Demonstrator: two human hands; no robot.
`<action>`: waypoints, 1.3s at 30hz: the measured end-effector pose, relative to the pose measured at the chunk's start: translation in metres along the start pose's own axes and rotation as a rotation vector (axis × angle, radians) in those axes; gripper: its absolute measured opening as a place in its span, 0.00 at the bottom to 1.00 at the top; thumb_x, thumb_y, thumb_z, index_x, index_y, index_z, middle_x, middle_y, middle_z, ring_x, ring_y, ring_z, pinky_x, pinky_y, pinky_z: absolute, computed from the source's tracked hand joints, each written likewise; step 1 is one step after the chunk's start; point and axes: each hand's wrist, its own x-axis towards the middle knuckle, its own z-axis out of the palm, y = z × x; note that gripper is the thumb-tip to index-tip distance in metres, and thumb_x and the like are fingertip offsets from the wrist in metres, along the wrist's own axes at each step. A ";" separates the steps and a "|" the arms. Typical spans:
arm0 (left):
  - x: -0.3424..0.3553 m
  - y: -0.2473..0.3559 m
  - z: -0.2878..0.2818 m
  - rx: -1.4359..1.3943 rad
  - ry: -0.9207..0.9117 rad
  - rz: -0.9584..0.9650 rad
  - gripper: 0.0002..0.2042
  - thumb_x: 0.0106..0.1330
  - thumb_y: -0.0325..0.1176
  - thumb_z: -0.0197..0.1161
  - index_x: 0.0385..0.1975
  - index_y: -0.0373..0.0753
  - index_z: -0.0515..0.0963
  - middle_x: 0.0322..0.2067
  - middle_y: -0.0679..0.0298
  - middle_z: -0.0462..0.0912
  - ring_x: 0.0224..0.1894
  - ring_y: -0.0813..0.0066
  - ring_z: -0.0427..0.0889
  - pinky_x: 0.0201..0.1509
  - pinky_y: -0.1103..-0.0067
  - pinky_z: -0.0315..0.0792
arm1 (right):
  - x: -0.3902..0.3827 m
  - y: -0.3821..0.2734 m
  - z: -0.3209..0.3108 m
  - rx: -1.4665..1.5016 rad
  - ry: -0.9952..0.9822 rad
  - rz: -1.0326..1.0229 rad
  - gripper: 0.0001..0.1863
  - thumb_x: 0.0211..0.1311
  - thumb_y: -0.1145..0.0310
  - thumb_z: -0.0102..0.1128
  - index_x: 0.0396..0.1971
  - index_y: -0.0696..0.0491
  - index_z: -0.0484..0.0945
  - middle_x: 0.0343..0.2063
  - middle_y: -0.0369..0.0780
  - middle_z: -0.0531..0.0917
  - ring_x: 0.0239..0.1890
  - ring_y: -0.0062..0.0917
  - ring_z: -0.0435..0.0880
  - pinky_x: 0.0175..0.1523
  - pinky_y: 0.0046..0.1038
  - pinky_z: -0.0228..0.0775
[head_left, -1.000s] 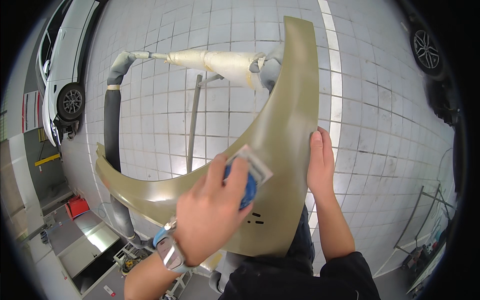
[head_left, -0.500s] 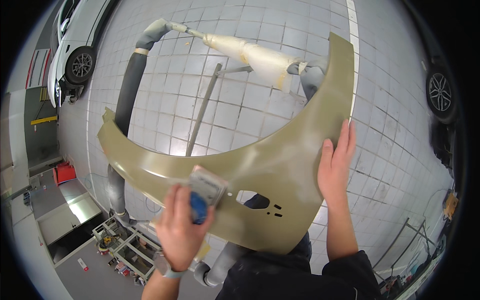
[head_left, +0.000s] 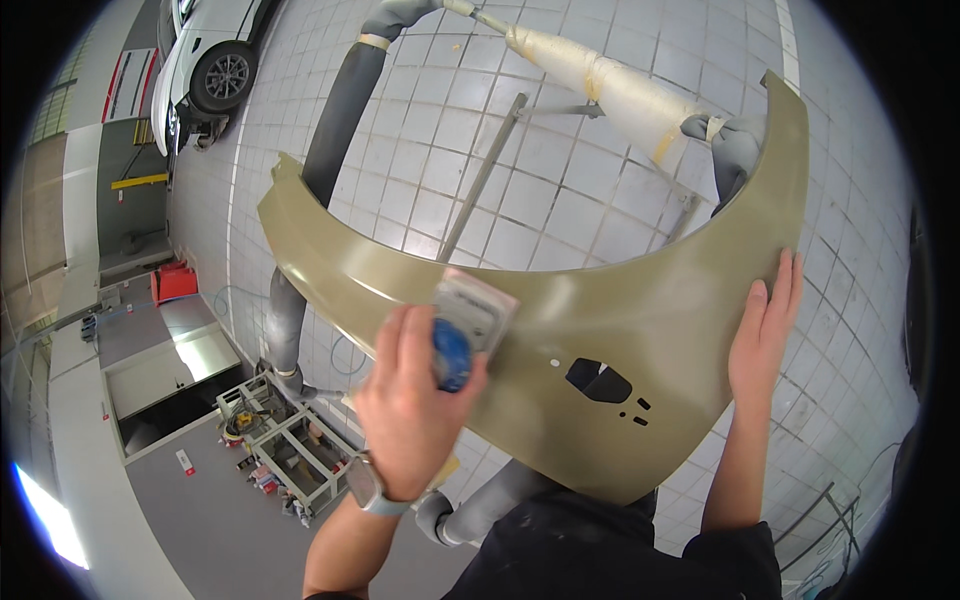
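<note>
Left grip (head_left: 412,400) pinches the knob (head_left: 453,355), I'd say the best hold, of a light, stiff-looking sanding block (head_left: 474,303) left of centre on the car fender (head_left: 680,290); right grip (head_left: 765,335) lies flat along its right edge.

I saw a white car (head_left: 207,28) off to the left, one spoked wheel (head_left: 222,77) showing, then a yellow bar (head_left: 140,181), a red case (head_left: 175,283) and a cluttered metal-framed cart (head_left: 284,428), while pale floor tiles (head_left: 430,180) spread across the middle
</note>
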 end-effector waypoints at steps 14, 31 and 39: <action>0.014 0.011 0.002 0.041 0.040 0.003 0.31 0.54 0.34 0.83 0.58 0.37 0.78 0.49 0.55 0.85 0.37 0.56 0.89 0.39 0.67 0.85 | 0.000 -0.003 -0.001 -0.010 -0.015 0.030 0.31 0.87 0.58 0.40 0.81 0.58 0.60 0.82 0.55 0.55 0.84 0.48 0.53 0.84 0.43 0.47; -0.055 -0.001 0.004 -0.012 -0.066 0.070 0.31 0.53 0.36 0.84 0.58 0.37 0.79 0.58 0.48 0.84 0.44 0.52 0.92 0.40 0.66 0.88 | 0.002 0.007 -0.001 -0.034 -0.017 0.017 0.31 0.87 0.57 0.41 0.81 0.57 0.61 0.83 0.53 0.55 0.85 0.46 0.52 0.84 0.42 0.48; -0.130 0.008 -0.015 -0.249 -0.290 0.171 0.33 0.48 0.37 0.86 0.56 0.38 0.81 0.56 0.48 0.86 0.38 0.62 0.92 0.37 0.71 0.86 | -0.014 -0.045 -0.007 -0.571 -0.088 -0.313 0.36 0.82 0.57 0.52 0.81 0.56 0.60 0.83 0.54 0.54 0.85 0.52 0.50 0.84 0.56 0.44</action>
